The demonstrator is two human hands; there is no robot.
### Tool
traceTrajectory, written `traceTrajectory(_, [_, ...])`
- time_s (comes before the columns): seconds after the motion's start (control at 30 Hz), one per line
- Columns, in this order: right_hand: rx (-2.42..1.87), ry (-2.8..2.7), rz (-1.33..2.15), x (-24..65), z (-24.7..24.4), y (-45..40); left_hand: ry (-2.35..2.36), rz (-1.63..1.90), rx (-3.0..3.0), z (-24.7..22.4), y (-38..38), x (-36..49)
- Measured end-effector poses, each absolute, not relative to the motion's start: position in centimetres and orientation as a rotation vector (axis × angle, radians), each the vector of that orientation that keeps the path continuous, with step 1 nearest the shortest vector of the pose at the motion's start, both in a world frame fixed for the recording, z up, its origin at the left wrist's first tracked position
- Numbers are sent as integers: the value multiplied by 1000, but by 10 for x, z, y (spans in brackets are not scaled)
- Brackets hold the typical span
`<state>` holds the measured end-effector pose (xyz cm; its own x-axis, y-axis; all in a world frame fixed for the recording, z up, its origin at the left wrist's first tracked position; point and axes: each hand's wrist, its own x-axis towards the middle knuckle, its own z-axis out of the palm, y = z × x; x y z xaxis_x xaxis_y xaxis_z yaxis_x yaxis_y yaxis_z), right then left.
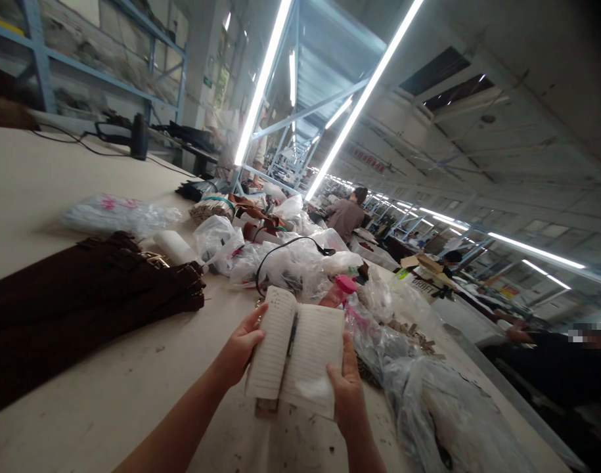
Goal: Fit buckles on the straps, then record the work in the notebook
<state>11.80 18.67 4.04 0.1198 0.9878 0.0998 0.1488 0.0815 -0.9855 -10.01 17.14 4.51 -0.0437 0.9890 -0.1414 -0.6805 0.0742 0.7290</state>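
Now, open notebook [312,355] up between both our hands!
Left hand [240,350] clamps one side, right hand [349,387] the other; should either grip slacken, we reckon the pages [274,341] could flip shut. Just right of our right hand lies a clear bag [418,387], contents too blurred to name; straight beyond both hands, plastic bags [300,266] heap up, and farther off a pale tray [381,261] holds brown pieces [370,247].

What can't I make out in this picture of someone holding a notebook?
All in the head view:
- Writing in the notebook: too small and blurred to read.
- Some fingers of the left hand and right hand: hidden behind the notebook.
- Dark brown bundle: its far end is cut off by the left edge.
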Motion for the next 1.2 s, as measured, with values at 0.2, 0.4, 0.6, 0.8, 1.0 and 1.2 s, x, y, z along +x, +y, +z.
traceTrajectory(0.2, [-1243, -1092, 1445, 107, 33, 203, 723, 1417, 509, 39, 179, -100])
traceTrajectory(0.4, [-1158, -1019, 1518, 112, 31, 222, 618, 1284, 419, 25, 188, -85])
traceTrajectory(0.6, [-1289, -1224, 1343, 138, 29, 234, 657, 1229, 343, 12, 196, -61])
traceTrajectory(0.8, [-1113, -1185, 1597, 157, 16, 246, 756, 1206, 379, 7, 206, -51])
traceTrajectory(1.0, [-1094, -950, 1693, 168, 3, 257, 822, 1164, 405, 7, 214, -48])
traceTrajectory(1.2, [-1031, -895, 1776, 175, -5, 262, 800, 1116, 422, -3, 218, -47])
